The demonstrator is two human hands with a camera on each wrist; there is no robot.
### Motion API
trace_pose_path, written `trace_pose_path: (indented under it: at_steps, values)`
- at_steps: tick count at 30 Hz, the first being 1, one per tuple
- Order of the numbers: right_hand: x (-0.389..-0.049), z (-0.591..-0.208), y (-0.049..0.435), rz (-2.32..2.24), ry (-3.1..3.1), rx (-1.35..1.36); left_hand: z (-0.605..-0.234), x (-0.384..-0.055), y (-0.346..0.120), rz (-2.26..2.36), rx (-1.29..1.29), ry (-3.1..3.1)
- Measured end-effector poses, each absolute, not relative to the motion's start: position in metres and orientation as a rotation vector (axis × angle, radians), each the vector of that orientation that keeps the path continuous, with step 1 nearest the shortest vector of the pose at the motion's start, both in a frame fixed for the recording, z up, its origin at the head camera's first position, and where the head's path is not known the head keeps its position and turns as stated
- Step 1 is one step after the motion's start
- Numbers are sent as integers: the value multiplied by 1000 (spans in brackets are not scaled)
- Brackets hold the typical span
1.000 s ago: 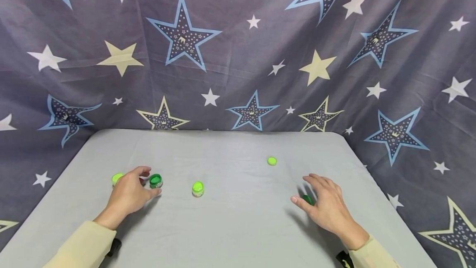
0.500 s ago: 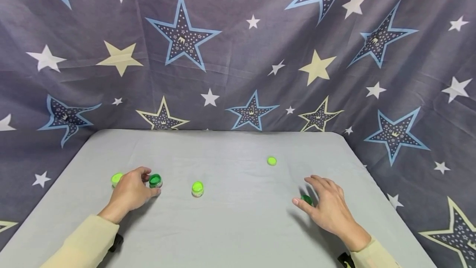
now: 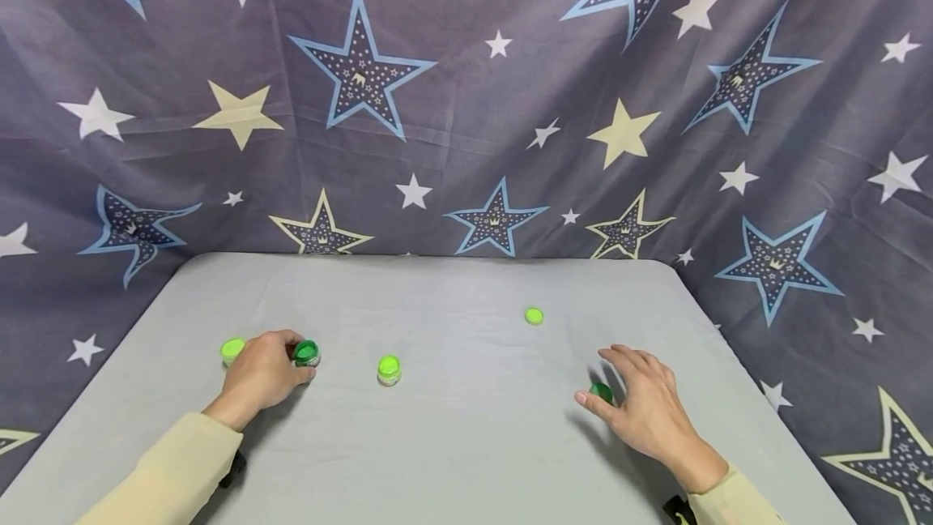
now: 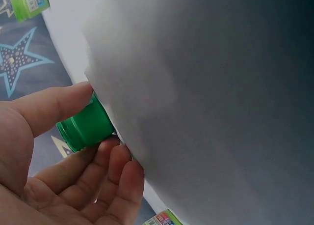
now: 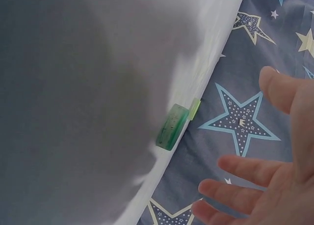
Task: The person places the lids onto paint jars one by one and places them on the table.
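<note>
My left hand [image 3: 261, 371] holds a small dark green open jar [image 3: 307, 353] at the table's left. In the left wrist view, the thumb lies on one side of that jar [image 4: 88, 124] and curled fingers lie on the other. Over a dark green lid [image 3: 601, 393] at the right, my right hand [image 3: 647, 407] hovers with fingers spread. The right wrist view has this lid [image 5: 172, 127] apart from the fingers. Just left of the left hand is a light green jar [image 3: 232, 349], partly hidden by it.
Another light green jar [image 3: 389, 371] stands left of the table's middle. A light green lid [image 3: 534, 316] lies farther back, right of centre. A pale cloth covers the table [image 3: 452, 444]. A star-patterned curtain [image 3: 452, 144] rises behind it.
My left hand has shifted slightly right, and its fingers have closed in on the dark green jar. The right hand has barely moved over the lid.
</note>
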State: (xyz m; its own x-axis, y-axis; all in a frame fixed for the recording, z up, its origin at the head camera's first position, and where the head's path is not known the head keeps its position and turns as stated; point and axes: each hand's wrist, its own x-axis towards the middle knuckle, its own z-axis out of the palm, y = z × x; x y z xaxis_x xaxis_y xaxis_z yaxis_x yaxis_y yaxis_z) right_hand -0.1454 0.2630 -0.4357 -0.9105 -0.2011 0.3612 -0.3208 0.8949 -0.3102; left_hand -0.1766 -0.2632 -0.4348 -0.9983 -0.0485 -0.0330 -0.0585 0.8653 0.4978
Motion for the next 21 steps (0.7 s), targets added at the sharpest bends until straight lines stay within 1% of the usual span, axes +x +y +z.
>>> trace_pose_path:
  at_steps: [13,21]
  values:
    - [-145,-440,268,507,-2740,386,-435,-176,-263,822,-108,3051]
    - [-146,-439,271,496,-2768,355,-435,-173,-261,896,-66,3063]
